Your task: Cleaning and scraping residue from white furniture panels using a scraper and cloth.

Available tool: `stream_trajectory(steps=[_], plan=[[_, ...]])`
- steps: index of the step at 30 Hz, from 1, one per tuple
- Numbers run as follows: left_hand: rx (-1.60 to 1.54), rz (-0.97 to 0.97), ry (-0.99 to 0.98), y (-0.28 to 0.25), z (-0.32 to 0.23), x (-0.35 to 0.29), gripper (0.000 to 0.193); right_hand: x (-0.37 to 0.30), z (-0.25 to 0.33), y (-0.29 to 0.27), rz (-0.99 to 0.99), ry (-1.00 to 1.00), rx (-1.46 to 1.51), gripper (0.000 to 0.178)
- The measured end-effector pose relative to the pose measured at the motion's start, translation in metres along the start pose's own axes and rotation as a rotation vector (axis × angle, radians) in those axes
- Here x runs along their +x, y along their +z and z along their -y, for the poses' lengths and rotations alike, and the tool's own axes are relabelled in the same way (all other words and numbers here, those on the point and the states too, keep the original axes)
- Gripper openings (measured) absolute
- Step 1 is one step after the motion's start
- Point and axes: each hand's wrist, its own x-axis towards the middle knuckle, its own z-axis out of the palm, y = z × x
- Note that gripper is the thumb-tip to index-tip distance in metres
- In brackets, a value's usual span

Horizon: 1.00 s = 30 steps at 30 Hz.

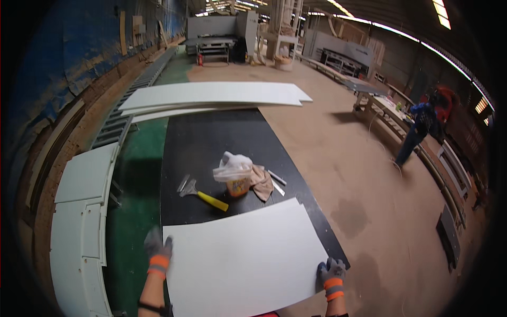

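A large white panel [245, 259] lies over the near end of a black-topped table [211, 137]. My left hand [159, 247], in a grey glove with an orange cuff, holds the panel's left edge. On the opposite edge, near the right corner, my right hand [331, 271] grips in a matching glove. Beyond the panel's far edge rest a scraper [203, 195] with a yellow handle and a tub [238, 185] with a whitish bag or cloth bunched over its top. A brown rag [262, 183] leans against the tub, beside a slim light-coloured tool [277, 178].
Long white boards [216, 94] lie across the table's far end. More white panels [79, 227] are stacked at the left, by a roller conveyor [113, 127]. At the right, a person [420, 124] stands at a long workbench [388, 108]. A dark block [448, 238] lies on the floor.
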Motion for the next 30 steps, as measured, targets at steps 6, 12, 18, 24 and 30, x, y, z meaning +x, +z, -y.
stream_trajectory(steps=[6, 12, 18, 24, 30], plan=[[0.055, 0.439, -0.377, -0.066, 0.015, -0.115, 0.079, 0.004, 0.002, 0.009, 0.075, 0.119, -0.031, 0.035], [-0.295, 0.550, -0.632, -0.047, 0.042, -0.084, 0.074, -0.028, -0.030, 0.039, 0.039, -0.030, 0.275, 0.027], [-0.284, 0.642, -0.497, -0.048, 0.090, -0.021, 0.054, -0.057, -0.054, 0.062, 0.074, 0.204, 0.403, 0.040], [-0.237, 0.713, -0.254, -0.056, 0.090, 0.066, 0.053, -0.073, -0.014, 0.019, 0.210, 0.420, 0.431, 0.072], [-0.212, 0.896, 0.042, -0.021, 0.007, 0.091, 0.053, -0.207, -0.043, 0.016, 0.202, 0.728, 0.666, 0.081]])
